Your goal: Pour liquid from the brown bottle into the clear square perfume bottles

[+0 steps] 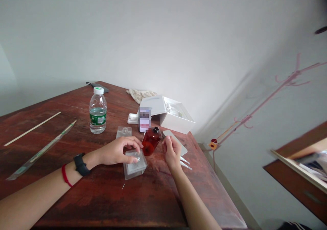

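My left hand curls over the top of a clear square glass bottle lying on the wooden table, fingertips touching it. An amber-brown bottle with a black cap leans tilted between my hands. My right hand is beside it, fingers pinched together near its neck; what they hold is too small to make out. A second clear square bottle stands behind my left hand.
A water bottle stands at the left. An open white box, a cloth, a white flat card and small white droppers lie at the right edge. Two long sticks lie far left.
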